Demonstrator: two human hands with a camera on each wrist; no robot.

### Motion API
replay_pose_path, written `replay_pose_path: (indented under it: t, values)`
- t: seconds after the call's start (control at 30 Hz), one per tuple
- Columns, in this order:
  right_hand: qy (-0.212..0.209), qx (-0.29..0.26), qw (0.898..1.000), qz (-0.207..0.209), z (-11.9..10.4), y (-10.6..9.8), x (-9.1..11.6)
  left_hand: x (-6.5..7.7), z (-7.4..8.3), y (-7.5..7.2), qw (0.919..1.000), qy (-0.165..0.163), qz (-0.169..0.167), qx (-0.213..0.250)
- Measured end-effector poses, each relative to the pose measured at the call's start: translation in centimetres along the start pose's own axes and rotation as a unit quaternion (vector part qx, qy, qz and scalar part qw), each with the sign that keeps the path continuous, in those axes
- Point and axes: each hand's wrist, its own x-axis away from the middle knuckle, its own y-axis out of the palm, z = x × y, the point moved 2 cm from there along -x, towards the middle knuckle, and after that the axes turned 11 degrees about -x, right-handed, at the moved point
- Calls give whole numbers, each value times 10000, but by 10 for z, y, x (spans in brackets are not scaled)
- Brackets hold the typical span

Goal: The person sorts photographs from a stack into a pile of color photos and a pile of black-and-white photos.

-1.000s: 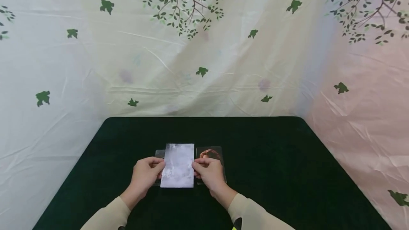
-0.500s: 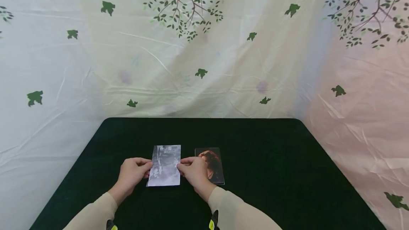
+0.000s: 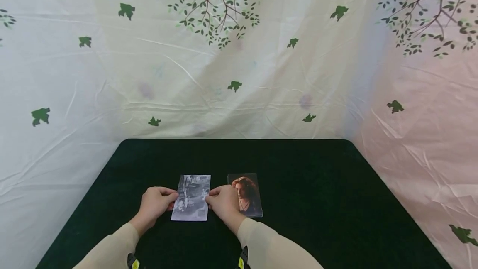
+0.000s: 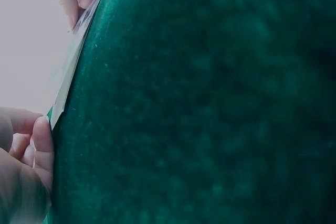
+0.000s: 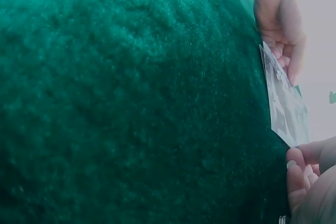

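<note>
Over the dark green bench [image 3: 306,190], the left hand [image 3: 154,202] and right hand [image 3: 225,202], each closed in a pinch, hold opposite side edges of the grey print [image 3: 191,197], left of the portrait card [image 3: 248,196]; light, even tension should keep it flat.

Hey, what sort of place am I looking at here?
Perhaps a makeshift recording booth: wrinkled, tree-printed fabric hangs behind and beside a dark green, fuzzy-topped table.
</note>
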Motion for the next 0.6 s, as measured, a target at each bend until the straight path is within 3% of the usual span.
replay_pose_path:
  t: [0.43,0.6]
  values:
    - [360,72,9993,21,2,2,1,-2,-4,4,9997,-155,34,185]
    - [291,94,9995,66,1,4,3,-4,-7,3,9994,-287,89,199]
